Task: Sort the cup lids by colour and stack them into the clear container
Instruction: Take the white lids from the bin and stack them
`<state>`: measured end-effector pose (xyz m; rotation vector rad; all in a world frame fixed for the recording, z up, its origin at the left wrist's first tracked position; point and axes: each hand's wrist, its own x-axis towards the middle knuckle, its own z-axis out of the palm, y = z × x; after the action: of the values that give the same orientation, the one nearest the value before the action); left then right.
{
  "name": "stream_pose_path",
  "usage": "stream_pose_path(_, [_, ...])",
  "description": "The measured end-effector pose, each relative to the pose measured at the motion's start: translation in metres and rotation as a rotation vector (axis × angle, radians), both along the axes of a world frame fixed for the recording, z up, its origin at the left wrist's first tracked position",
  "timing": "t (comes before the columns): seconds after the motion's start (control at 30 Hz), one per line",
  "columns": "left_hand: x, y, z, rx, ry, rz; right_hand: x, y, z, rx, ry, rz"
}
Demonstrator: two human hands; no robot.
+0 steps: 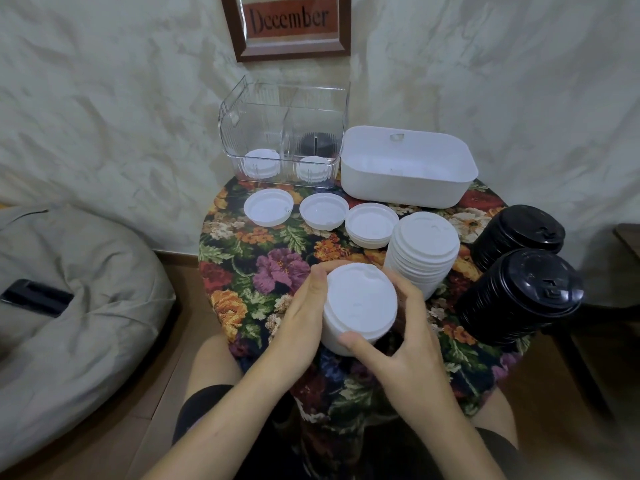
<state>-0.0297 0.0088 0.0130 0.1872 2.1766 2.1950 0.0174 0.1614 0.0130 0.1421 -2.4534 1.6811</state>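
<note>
- The left hand (304,311) and right hand (401,344) both curl around a short stack of white lids (360,303) at the centre of the frame. The left fingers wrap its left side. The right thumb lies across its near edge.
- Just right of it and a little higher in the frame, a taller white lid stack (424,247) stands on the tabletop (277,268), which is covered by a floral cloth.
- Above the hands, three upturned white lid piles lie in a row: the left pile (268,206), the middle pile (323,211) and the right pile (371,223), which is the thickest.
- The clear container (239,109) stands at the upper centre against the wall, split by a divider into two compartments.
- Its left compartment holds a few white lids (261,162).
- Its right compartment holds a small white pile (311,169) at the front and, behind it, a dark shape (317,143). That shape is probably black lids, though the ribbed plastic blurs it.
- A white tub (405,168) sits touching or just beside the container's right side.
- At the right edge of the tabletop stand two tall stacks of black lids, the upper black stack (519,233) and the lower black stack (523,292).
- A framed "December" sign (287,22) hangs at the top centre.
- A grey beanbag (86,271) fills the left of the frame, with a dark flat object (34,297) lying on it.
</note>
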Motion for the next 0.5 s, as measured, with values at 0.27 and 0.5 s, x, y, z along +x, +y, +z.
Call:
stream_pose_path(0.27, [0.006,-0.007,-0.006,0.016,0.013,-0.061,0.000,-0.009,0.006,0.119,-0.003,-0.115])
stream_pose_path(0.5, [0.008,-0.013,-0.008,0.009,0.026,-0.067,0.006,0.001,0.001,0.126,0.026,-0.034])
